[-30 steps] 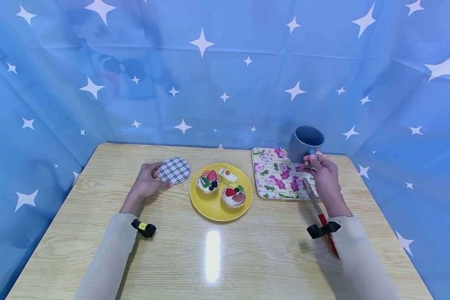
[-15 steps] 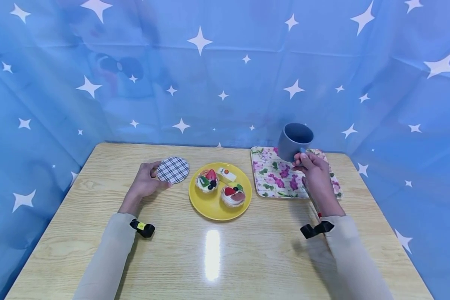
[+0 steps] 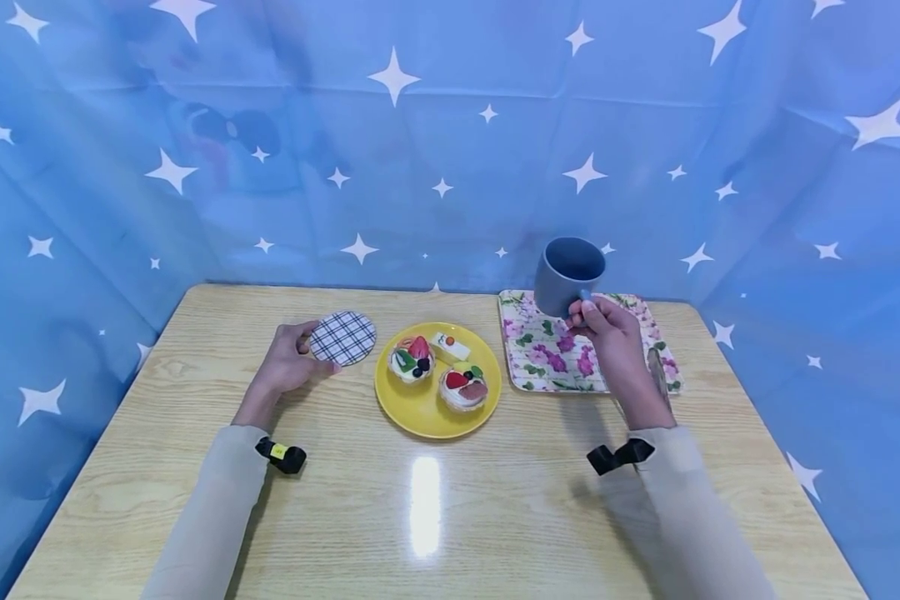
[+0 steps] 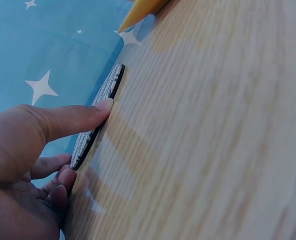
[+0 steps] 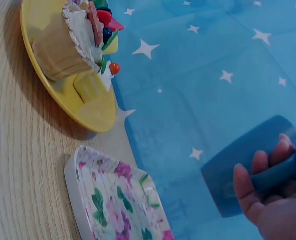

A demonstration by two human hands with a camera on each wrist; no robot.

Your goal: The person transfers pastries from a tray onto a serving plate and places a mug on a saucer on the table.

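Note:
In the head view, my left hand (image 3: 292,357) spans a round checked coaster (image 3: 342,338) on the table's left side, thumb at its near edge and fingers at the left edge. The left wrist view has the thumb against the dark rim of the coaster (image 4: 98,120), which lies flat on the wood. My right hand (image 3: 609,332) grips a blue-grey mug (image 3: 558,287) by its handle. The mug is upright, raised over a flower-patterned tray (image 3: 547,362). From the right wrist, fingers show curled through the handle of the mug (image 5: 248,160).
Between the hands stands a yellow plate (image 3: 427,421) with two fruit tarts (image 3: 411,360) and a small cake slice (image 3: 450,346). A slim metal utensil (image 3: 658,375) lies partly on the tray, mostly hidden by the right forearm. A blue starry curtain (image 3: 450,142) hangs behind the table.
My right hand has carried the mug leftward, from above the tray's middle to its left part. The right forearm now covers the utensil's red handle. The left hand stays at the coaster.

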